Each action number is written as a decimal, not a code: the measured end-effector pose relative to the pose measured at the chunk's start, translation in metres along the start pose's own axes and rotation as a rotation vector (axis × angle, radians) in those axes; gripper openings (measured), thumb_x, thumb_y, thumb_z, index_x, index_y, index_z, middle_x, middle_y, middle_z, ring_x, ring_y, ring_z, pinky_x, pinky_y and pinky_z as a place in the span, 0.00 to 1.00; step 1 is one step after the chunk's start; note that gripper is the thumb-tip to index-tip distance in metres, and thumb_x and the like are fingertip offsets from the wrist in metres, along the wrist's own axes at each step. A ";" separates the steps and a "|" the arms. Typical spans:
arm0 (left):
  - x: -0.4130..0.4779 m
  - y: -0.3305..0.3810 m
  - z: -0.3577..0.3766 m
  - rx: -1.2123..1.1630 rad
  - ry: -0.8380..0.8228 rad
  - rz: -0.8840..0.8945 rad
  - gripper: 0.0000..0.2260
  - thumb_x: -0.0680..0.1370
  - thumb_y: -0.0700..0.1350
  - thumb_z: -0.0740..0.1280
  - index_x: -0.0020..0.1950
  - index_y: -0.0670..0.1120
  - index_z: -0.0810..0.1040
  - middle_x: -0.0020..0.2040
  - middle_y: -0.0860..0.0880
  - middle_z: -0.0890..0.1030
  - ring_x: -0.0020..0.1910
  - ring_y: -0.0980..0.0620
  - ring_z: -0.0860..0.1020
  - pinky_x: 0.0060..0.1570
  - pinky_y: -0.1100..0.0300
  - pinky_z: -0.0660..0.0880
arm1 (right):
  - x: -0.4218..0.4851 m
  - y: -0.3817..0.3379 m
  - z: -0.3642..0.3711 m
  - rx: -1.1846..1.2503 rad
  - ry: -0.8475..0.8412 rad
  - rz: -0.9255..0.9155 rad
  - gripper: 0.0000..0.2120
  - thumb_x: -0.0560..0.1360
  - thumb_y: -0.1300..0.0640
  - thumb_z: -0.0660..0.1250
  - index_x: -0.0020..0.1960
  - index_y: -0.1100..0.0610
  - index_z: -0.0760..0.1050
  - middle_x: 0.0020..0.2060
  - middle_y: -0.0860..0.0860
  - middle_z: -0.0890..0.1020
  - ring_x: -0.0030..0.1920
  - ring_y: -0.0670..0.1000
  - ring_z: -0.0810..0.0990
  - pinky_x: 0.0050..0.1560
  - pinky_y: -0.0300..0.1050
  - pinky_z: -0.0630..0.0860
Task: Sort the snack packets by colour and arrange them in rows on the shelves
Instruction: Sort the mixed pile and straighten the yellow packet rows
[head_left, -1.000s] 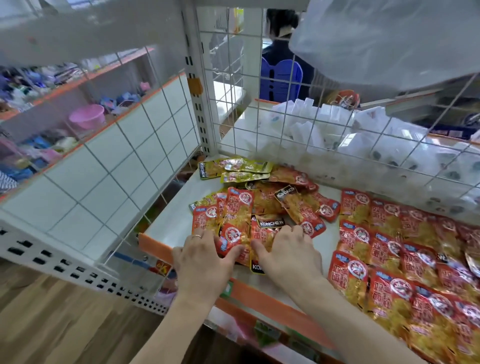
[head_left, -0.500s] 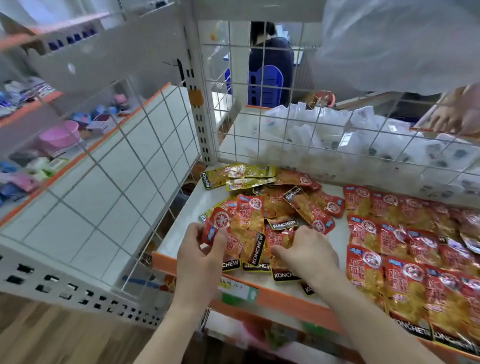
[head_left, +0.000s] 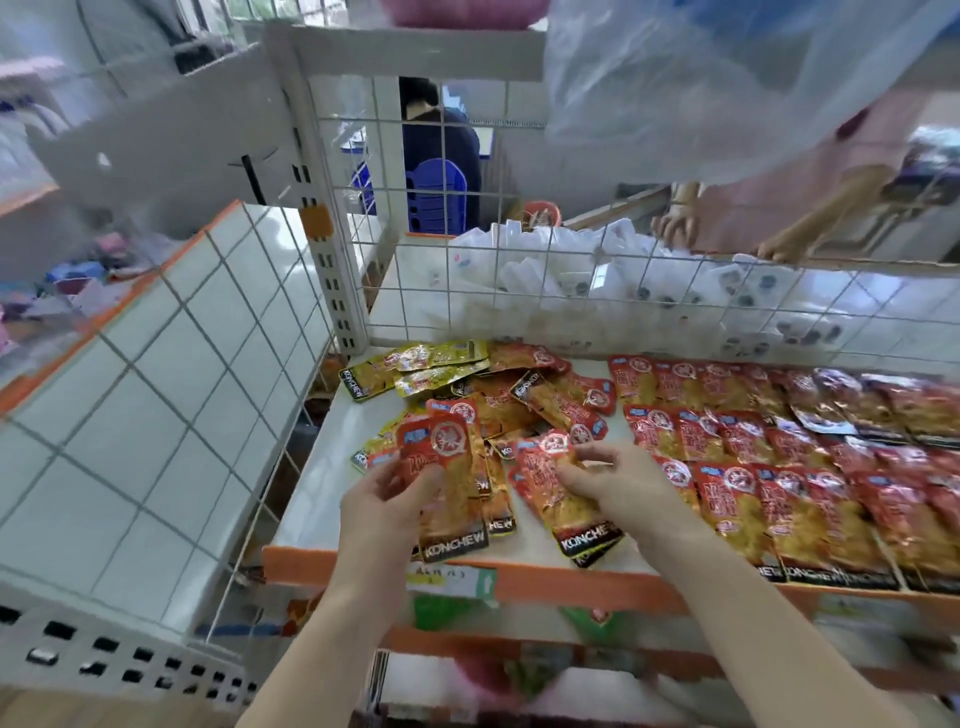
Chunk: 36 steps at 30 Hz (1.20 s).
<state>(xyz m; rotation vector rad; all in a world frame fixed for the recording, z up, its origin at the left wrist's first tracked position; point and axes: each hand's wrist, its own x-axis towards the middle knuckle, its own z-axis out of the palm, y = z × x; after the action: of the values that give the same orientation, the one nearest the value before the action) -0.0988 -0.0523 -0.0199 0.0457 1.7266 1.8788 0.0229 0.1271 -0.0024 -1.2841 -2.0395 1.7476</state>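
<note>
My left hand (head_left: 387, 506) grips a small stack of red snack packets (head_left: 451, 467), lifted off the white shelf (head_left: 322, 478). My right hand (head_left: 615, 486) pinches another red packet (head_left: 566, 499) near the shelf's front edge. Between and behind the hands lies a loose pile of red packets (head_left: 550, 400). Yellow packets (head_left: 415, 366) lie at the back left corner. Rows of red packets (head_left: 779, 467) cover the right part of the shelf.
A wire grid (head_left: 519, 270) closes the back of the shelf, with white bags (head_left: 571, 275) behind it. A tiled white panel (head_left: 156, 405) stands on the left. An orange strip (head_left: 571, 582) edges the shelf front. Another person's hand (head_left: 675, 223) reaches in at the upper right.
Both hands have risen from the pile, each now holding red packets. The left hand's stack has grown and come up off the shelf. The camera has moved closer.
</note>
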 end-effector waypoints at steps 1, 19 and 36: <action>0.001 0.001 0.001 0.008 -0.009 0.006 0.07 0.76 0.40 0.73 0.53 0.48 0.83 0.49 0.46 0.87 0.52 0.40 0.84 0.60 0.37 0.76 | -0.005 -0.001 -0.002 0.039 -0.006 -0.014 0.12 0.74 0.60 0.74 0.56 0.56 0.78 0.44 0.55 0.86 0.44 0.54 0.86 0.51 0.52 0.83; -0.035 0.007 0.067 0.177 -0.312 0.173 0.22 0.69 0.50 0.77 0.62 0.47 0.80 0.51 0.47 0.86 0.50 0.46 0.85 0.56 0.39 0.79 | -0.076 0.033 -0.076 0.259 0.166 -0.209 0.12 0.73 0.62 0.74 0.53 0.49 0.80 0.47 0.49 0.87 0.52 0.51 0.84 0.59 0.52 0.78; -0.162 -0.047 0.211 0.234 -0.455 0.189 0.09 0.72 0.45 0.76 0.51 0.49 0.84 0.45 0.49 0.87 0.47 0.45 0.85 0.55 0.40 0.80 | -0.171 0.108 -0.241 0.310 0.312 -0.206 0.15 0.71 0.61 0.75 0.57 0.57 0.80 0.46 0.48 0.87 0.50 0.48 0.85 0.55 0.45 0.79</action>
<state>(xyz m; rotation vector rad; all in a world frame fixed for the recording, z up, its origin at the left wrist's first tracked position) 0.1382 0.0681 0.0276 0.6940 1.6465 1.6178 0.3292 0.1801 0.0430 -1.1235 -1.5951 1.5785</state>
